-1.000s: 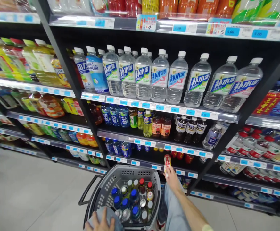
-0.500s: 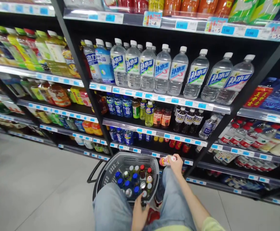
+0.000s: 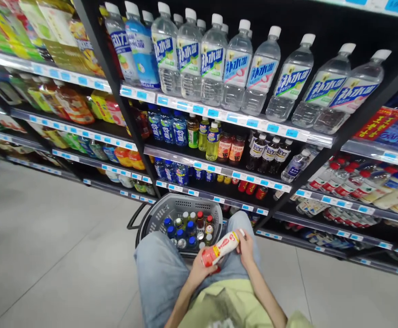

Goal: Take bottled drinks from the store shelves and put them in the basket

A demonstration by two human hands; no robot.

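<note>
A red-and-white drink bottle (image 3: 223, 248) lies tilted across my lap, held between both hands. My left hand (image 3: 201, 269) closes on its red base end. At the white cap end, my right hand (image 3: 246, 248) has its fingers wrapped round the bottle. Just beyond my knees stands a grey shopping basket (image 3: 153, 218) on the floor, its black handle (image 3: 138, 216) out to the left. Inside it are several upright bottles, among them blue-capped bottles (image 3: 181, 233) and a red-capped bottle (image 3: 200, 219).
Drink shelves (image 3: 219, 157) rise in front of me. Large clear bottles (image 3: 213, 64) line an upper shelf, with smaller blue bottles (image 3: 167, 127) and dark bottles (image 3: 257, 151) below. Grey tiled floor (image 3: 65, 241) spreads to the left.
My right hand has brought the bottle from beside the basket back over my lap. My left hand has left the basket's near edge and taken the bottle's base. The view has tipped downward.
</note>
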